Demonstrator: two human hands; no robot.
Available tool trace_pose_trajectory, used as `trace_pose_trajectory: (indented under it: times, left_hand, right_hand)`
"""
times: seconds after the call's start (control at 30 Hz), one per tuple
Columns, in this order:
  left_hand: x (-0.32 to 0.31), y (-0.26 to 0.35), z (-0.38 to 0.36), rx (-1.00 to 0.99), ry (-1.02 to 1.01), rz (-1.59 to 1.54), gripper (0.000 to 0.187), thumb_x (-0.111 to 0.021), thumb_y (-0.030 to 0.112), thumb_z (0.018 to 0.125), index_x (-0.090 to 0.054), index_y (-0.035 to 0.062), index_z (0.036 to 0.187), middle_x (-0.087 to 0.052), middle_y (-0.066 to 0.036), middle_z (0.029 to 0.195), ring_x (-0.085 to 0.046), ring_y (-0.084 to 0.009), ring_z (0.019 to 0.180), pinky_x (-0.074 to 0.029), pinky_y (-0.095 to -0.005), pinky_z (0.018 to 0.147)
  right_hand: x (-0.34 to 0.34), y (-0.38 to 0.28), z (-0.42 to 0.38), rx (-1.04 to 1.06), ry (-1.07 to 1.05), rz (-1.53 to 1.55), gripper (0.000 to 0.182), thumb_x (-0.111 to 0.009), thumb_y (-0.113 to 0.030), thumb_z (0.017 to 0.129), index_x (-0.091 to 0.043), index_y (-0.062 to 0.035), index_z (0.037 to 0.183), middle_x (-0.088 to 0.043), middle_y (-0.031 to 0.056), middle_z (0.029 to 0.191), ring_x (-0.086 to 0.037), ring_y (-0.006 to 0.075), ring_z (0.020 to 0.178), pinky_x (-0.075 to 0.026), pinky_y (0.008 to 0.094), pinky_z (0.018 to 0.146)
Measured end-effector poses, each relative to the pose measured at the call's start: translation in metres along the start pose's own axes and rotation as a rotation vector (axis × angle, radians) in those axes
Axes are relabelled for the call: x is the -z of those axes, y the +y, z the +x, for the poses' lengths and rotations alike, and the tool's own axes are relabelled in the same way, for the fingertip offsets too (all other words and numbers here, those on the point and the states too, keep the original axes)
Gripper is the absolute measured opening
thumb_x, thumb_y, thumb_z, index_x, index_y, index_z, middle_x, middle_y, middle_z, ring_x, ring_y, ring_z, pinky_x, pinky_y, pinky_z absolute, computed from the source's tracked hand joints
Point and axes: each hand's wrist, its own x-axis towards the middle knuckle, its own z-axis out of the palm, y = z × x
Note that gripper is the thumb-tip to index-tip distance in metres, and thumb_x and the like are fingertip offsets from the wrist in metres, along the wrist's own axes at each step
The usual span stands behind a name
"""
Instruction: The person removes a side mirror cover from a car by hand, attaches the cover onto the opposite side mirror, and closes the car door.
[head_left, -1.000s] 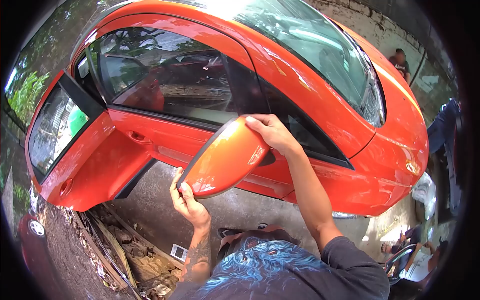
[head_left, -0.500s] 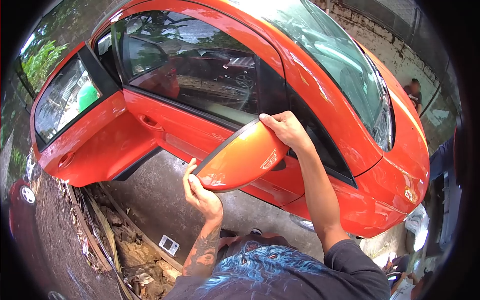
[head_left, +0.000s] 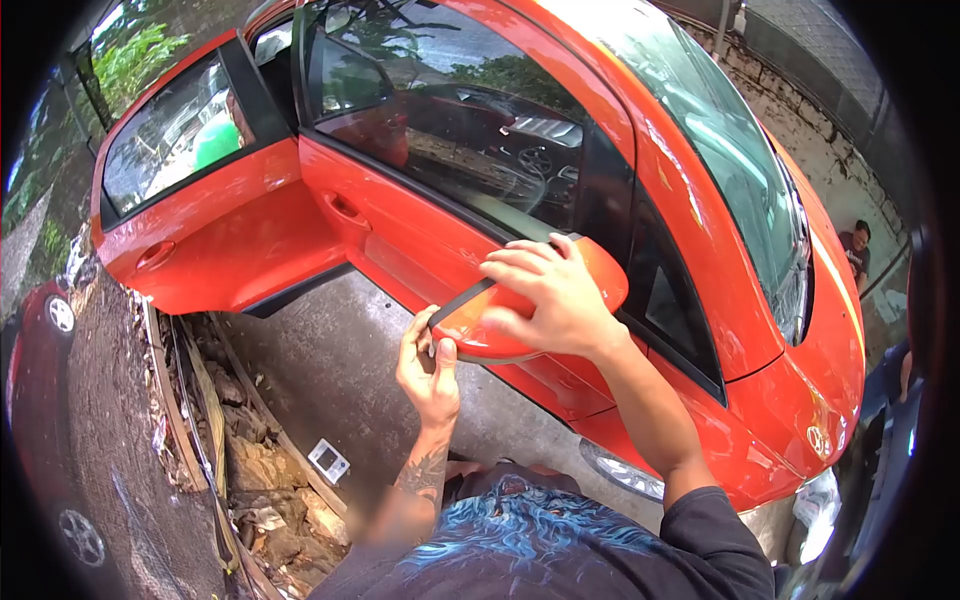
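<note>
A red side mirror [head_left: 470,325] with a dark edge strip stands out from the front door [head_left: 400,225] of a red car. My left hand [head_left: 430,382] grips its outer end from below, with the thumb in front and the fingers partly hidden behind. Over the top of the housing lies my right hand [head_left: 562,300], its fingers spread and stretched across the cover. The right palm and the part of the mirror beneath it are out of sight. Where the mirror meets the door is mostly covered too.
The rear door [head_left: 235,235] hangs open at the left. Rubble and boards [head_left: 265,450] line the concrete floor [head_left: 330,370], where a small white device [head_left: 328,460] lies. A person [head_left: 857,250] is by the wall, and a dark red car [head_left: 45,390] is at the far left.
My right hand has moved from pinching the mirror's upper edge to lying spread over its cover. The mirror now appears turned, its broad face less visible. My left hand stays at the outer end.
</note>
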Motion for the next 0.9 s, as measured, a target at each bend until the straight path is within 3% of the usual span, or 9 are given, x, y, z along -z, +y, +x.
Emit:
trace_pose_trajectory:
  times: [0.1, 0.2, 0.33, 0.43, 0.53, 0.67, 0.77, 0.83, 0.9]
  left_hand:
    - [0.009, 0.0, 0.009, -0.032, -0.036, 0.067, 0.042, -0.072, 0.025, 0.087, -0.056, -0.0049, 0.112, -0.057, -0.009, 0.106, -0.056, -0.017, 0.096, -0.045, -0.0312, 0.09]
    - [0.011, 0.008, 0.013, 0.098, -0.076, -0.054, 0.041, -0.078, 0.026, 0.081, -0.058, -0.0028, 0.103, -0.058, -0.005, 0.096, -0.055, -0.0117, 0.085, -0.046, -0.0265, 0.078]
    - [0.016, -0.003, 0.016, 0.1, -0.114, -0.152, 0.041, -0.079, 0.025, 0.079, -0.059, -0.0013, 0.104, -0.058, -0.001, 0.092, -0.052, -0.0081, 0.079, -0.045, -0.0239, 0.074]
    - [0.02, -0.004, 0.018, 0.051, -0.147, -0.083, 0.042, -0.078, 0.022, 0.081, -0.059, -0.0026, 0.108, -0.058, -0.002, 0.095, -0.054, -0.0094, 0.085, -0.046, -0.0253, 0.077]
    - [0.02, -0.003, 0.008, 0.083, -0.112, -0.05, 0.044, -0.075, 0.017, 0.083, -0.056, -0.005, 0.115, -0.058, -0.004, 0.104, -0.057, -0.0134, 0.098, -0.047, -0.0278, 0.086]
    - [0.021, -0.004, 0.01, 0.006, -0.133, 0.026, 0.039, -0.072, 0.016, 0.086, -0.058, -0.0054, 0.115, -0.058, -0.002, 0.101, -0.056, -0.0116, 0.094, -0.045, -0.0262, 0.086]
    - [0.023, -0.004, 0.01, -0.001, -0.149, 0.058, 0.039, -0.071, 0.017, 0.087, -0.059, -0.0057, 0.116, -0.059, -0.001, 0.1, -0.056, -0.0111, 0.094, -0.043, -0.0255, 0.088]
    - [0.02, -0.003, 0.01, -0.005, -0.124, 0.056, 0.039, -0.071, 0.017, 0.086, -0.059, -0.0057, 0.116, -0.059, -0.001, 0.099, -0.056, -0.0109, 0.093, -0.043, -0.025, 0.088]
    - [0.024, -0.005, 0.01, -0.013, -0.123, 0.072, 0.039, -0.071, 0.018, 0.086, -0.06, -0.0057, 0.115, -0.059, 0.0, 0.099, -0.056, -0.0105, 0.092, -0.043, -0.0246, 0.087]
  right_hand:
    - [-0.004, -0.021, 0.006, 0.079, -0.07, -0.092, 0.065, -0.071, -0.048, 0.072, -0.057, -0.0097, 0.123, -0.058, 0.0097, 0.12, -0.048, 0.0255, 0.122, -0.027, 0.0539, 0.105]
    - [-0.003, -0.034, 0.013, 0.009, -0.202, -0.159, 0.066, -0.071, -0.048, 0.071, -0.056, -0.0084, 0.122, -0.057, 0.0102, 0.113, -0.05, 0.0267, 0.116, -0.027, 0.0515, 0.105]
    - [-0.01, -0.033, 0.013, 0.032, -0.151, -0.194, 0.063, -0.071, -0.048, 0.071, -0.058, -0.0066, 0.117, -0.058, 0.0106, 0.108, -0.052, 0.0275, 0.109, -0.028, 0.0482, 0.105]
    - [-0.011, -0.033, 0.014, 0.023, -0.132, -0.162, 0.061, -0.071, -0.046, 0.07, -0.059, -0.0053, 0.113, -0.059, 0.0105, 0.11, -0.052, 0.0279, 0.11, -0.029, 0.0471, 0.104]
    - [-0.016, -0.031, 0.01, 0.033, -0.026, -0.125, 0.063, -0.07, -0.054, 0.071, -0.062, -0.0045, 0.109, -0.061, 0.0101, 0.112, -0.054, 0.0266, 0.111, -0.033, 0.0471, 0.102]
    - [-0.013, -0.008, 0.003, 0.126, 0.098, 0.075, 0.042, -0.071, -0.038, 0.077, -0.066, -0.0076, 0.105, -0.062, 0.0098, 0.113, -0.058, 0.0258, 0.108, -0.039, 0.0432, 0.098]
    - [0.003, 0.039, -0.018, -0.084, 0.207, -0.056, 0.037, -0.058, -0.029, 0.09, -0.063, -0.0065, 0.119, -0.059, 0.013, 0.125, -0.054, 0.0283, 0.117, -0.036, 0.042, 0.104]
    - [0.0, 0.076, -0.038, -0.367, 0.248, 0.455, 0.042, -0.048, -0.028, 0.096, -0.057, -0.0012, 0.127, -0.054, 0.0174, 0.132, -0.048, 0.032, 0.126, -0.033, 0.0403, 0.108]
    - [-0.015, 0.087, -0.062, -0.503, 0.341, 0.606, 0.044, -0.046, -0.03, 0.097, -0.056, 0.0006, 0.127, -0.053, 0.0183, 0.133, -0.047, 0.0332, 0.127, -0.032, 0.0416, 0.108]
